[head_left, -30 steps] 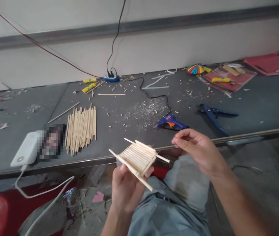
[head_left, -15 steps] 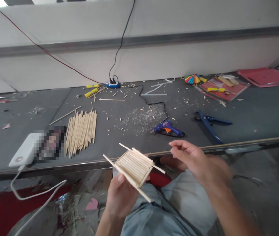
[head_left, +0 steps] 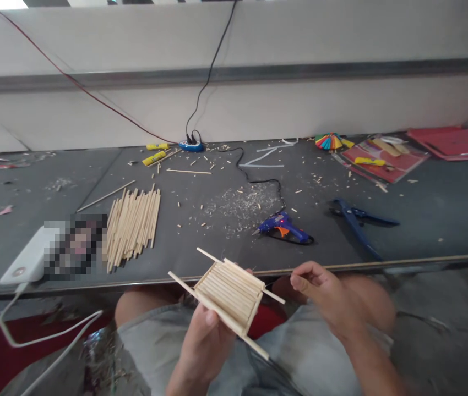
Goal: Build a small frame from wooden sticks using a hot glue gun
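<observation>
My left hand (head_left: 207,335) is closed around the near side of a small frame of pale wooden sticks (head_left: 229,294), thumb on its edge. Round sticks lie side by side across its middle, and longer ones stick out past the corners. It is tilted above my lap, at the table's front edge. To its right, my right hand (head_left: 320,291) is apart from the frame, thumb and fingertips pinched together. Whatever those fingertips may hold is too fine to make out. A blue glue gun (head_left: 281,225) with an orange trigger lies on the table beyond the frame.
Cut sticks (head_left: 135,223) lie in a pile on the table, beside a white power bank (head_left: 31,256) with a cable. Blue cutting pliers (head_left: 358,225) rest at right. Behind are yellow tubes (head_left: 154,158), a blue power socket (head_left: 191,145) and red folders (head_left: 452,142). Scraps litter the tabletop.
The camera view has shifted slightly, showing more of my legs. My right hand has come down a little, still pinched. The stick frame stays in my left hand, slightly lower and farther right in view.
</observation>
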Demonstrator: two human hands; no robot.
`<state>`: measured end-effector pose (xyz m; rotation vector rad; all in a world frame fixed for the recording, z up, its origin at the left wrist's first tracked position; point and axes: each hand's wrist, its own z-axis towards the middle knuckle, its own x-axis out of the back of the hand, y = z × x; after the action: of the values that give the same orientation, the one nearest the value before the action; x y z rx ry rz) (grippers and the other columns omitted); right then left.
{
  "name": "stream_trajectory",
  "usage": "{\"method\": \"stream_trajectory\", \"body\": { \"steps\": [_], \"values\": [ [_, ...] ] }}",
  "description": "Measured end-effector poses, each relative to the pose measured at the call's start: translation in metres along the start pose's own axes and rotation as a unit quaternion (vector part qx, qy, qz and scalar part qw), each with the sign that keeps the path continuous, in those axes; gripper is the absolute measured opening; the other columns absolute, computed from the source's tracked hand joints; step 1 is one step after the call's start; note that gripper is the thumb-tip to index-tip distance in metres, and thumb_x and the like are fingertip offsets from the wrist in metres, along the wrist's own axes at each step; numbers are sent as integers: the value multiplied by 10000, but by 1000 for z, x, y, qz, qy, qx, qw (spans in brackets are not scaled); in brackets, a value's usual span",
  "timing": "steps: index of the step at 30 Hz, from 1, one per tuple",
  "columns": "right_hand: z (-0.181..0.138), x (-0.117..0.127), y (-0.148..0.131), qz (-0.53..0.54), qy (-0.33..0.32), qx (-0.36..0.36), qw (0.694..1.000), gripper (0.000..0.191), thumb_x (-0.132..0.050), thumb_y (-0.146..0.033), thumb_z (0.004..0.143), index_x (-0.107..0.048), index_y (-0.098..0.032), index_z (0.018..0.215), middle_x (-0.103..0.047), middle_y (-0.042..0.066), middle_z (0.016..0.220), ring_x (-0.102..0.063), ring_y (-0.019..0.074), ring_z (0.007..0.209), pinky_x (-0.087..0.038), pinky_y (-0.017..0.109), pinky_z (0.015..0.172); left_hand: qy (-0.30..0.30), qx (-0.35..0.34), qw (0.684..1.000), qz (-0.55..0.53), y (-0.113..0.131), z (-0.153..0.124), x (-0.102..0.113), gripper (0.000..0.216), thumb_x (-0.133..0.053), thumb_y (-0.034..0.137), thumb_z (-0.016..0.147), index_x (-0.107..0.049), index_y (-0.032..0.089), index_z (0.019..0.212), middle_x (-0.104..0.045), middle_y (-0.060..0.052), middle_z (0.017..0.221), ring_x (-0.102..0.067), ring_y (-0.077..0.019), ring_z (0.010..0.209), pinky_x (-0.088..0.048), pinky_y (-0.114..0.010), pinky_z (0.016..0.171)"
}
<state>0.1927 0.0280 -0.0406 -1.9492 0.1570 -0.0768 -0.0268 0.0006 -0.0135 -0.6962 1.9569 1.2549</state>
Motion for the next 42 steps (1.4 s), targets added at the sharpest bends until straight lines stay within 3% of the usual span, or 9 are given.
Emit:
{"method": "stream_trajectory", "body": {
  "steps": [12,29,36,42],
  "values": [
    [5,-9,14,102,2,28,994,307,-834,-335,538,-579,-202,644,-580,-1,685,-492,124,606,-419,242,545,57,-60,996,41,-5,-10,-3,687,-744,374,643,-520,200,1268,-620,-122,1195,-515,-334,1166,-398,-424,1010],
    [-4,-10,31,140,-1,36,990,301,-835,-298,541,-567,-206,642,-496,-30,641,-448,117,620,-400,247,601,88,-73,992,60,-12,-9,7,664,-789,366,555,-610,174,1165,-681,-125,1057,-575,-340,1079,-453,-428,923],
    [-14,-13,28,132,4,-4,991,250,-778,-369,626,-637,-205,752,-597,11,762,-509,143,704,-424,271,680,95,-71,990,74,-16,-2,11,599,-796,318,550,-641,156,1106,-703,-123,997,-596,-332,1046,-439,-432,940],
    [-17,-18,24,145,13,-26,989,218,-789,-288,610,-636,-206,743,-579,-10,732,-496,125,681,-420,247,675,76,-85,991,65,-15,0,9,615,-803,311,553,-629,179,1129,-696,-102,1034,-586,-307,1072,-430,-404,961]
  ]
}}
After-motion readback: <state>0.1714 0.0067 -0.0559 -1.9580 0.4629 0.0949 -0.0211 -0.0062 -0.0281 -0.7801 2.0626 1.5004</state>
